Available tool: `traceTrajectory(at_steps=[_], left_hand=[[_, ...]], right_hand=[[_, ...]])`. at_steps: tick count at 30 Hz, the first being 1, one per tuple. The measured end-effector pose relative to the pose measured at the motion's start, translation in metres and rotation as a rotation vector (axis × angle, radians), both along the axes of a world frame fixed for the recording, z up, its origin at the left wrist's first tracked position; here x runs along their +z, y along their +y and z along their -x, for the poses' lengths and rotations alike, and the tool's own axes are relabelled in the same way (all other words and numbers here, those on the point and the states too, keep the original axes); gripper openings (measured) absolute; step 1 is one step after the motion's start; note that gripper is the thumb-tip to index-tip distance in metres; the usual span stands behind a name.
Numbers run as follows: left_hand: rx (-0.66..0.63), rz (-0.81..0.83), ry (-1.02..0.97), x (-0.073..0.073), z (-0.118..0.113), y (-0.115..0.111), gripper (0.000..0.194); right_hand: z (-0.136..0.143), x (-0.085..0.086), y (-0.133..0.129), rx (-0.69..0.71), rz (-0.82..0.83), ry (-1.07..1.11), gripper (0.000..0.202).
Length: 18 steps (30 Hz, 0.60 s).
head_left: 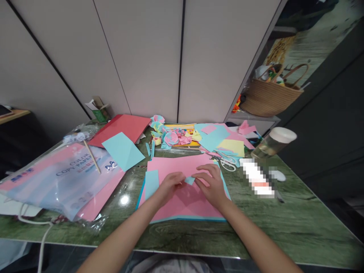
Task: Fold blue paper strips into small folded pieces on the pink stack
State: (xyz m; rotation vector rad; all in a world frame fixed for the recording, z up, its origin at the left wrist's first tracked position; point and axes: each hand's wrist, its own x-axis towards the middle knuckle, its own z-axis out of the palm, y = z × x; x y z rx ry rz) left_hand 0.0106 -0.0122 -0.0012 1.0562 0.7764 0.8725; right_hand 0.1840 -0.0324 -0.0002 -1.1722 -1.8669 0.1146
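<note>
A small piece of light blue paper [190,180] is held between my two hands, above a large pink sheet [182,206]. My left hand [173,182] pinches its left side, fingers curled together. With thumb and index finger, my right hand [211,184] grips the right corner, its other fingers spread. Blue sheets show beneath the pink one along its edges. On the pink sheet's left side lies a light blue paper rectangle [151,184]. White-handled scissors [228,162] rest just beyond the sheet's right far corner.
Paper flowers [171,138] and coloured scraps [214,136] lie at the back. To the left are a plastic pack of colour copy paper [65,178], a wooden stick [92,156] and a red sheet [121,127]. A lidded bottle [270,143] stands right; a woven basket [271,96] sits behind.
</note>
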Motion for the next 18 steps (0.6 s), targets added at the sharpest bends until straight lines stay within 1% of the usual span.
traceTrajectory(at_steps=[2, 4, 6, 9, 11, 13, 16, 18], left_hand=[[0.126, -0.151, 0.046, 0.001, -0.002, -0.001, 0.023], [0.165, -0.226, 0.048, 0.000, -0.003, -0.001, 0.026], [0.140, -0.225, 0.052, -0.001, -0.004, -0.001, 0.026], [0.141, -0.186, 0.106, -0.006, -0.004, 0.000, 0.017], [0.167, -0.158, 0.131, -0.009, -0.003, 0.001, 0.018], [0.177, -0.139, 0.139, -0.010, -0.003, 0.002, 0.018], [0.153, -0.080, 0.106, -0.009, -0.002, 0.002, 0.018], [0.132, 0.011, 0.056, -0.008, -0.001, 0.003, 0.018]], right_hand=[[0.003, 0.002, -0.001, 0.050, 0.148, 0.119, 0.007], [0.005, 0.002, -0.001, 0.089, 0.292, 0.228, 0.007], [0.006, 0.002, -0.001, 0.120, 0.406, 0.307, 0.011], [0.008, 0.001, 0.000, 0.182, 0.530, 0.380, 0.013], [0.009, 0.001, -0.001, 0.200, 0.572, 0.423, 0.012], [0.011, 0.002, -0.002, 0.186, 0.564, 0.439, 0.015], [0.011, 0.003, -0.004, 0.174, 0.503, 0.372, 0.009], [0.010, 0.003, -0.005, 0.178, 0.477, 0.328, 0.009]])
